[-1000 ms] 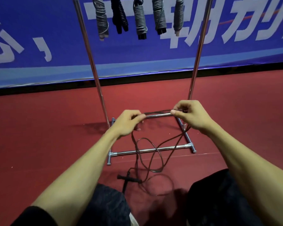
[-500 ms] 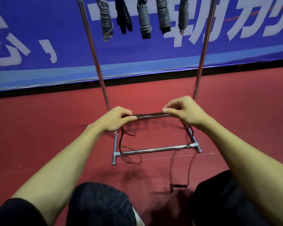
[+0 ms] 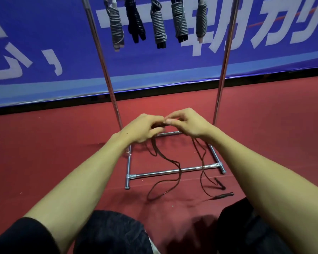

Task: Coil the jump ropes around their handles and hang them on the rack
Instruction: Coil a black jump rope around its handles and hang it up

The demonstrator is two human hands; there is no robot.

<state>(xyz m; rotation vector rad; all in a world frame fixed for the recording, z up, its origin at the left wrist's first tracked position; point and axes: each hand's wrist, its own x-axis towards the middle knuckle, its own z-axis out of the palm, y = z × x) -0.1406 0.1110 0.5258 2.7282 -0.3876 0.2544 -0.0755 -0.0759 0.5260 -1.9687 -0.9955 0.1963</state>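
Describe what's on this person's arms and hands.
Left grip and right grip are bare hands: no gloves, rings or watch visible. Both forearms are bare. A black fabric sleeve covers the left upper arm; the right sleeve is out of view.

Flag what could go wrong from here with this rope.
The jump rope hangs slack from the left hand and right hand, its loops crossing the rack's front base bar; winding it in could snag there. The free handle lies on the floor and might tangle in those loops.
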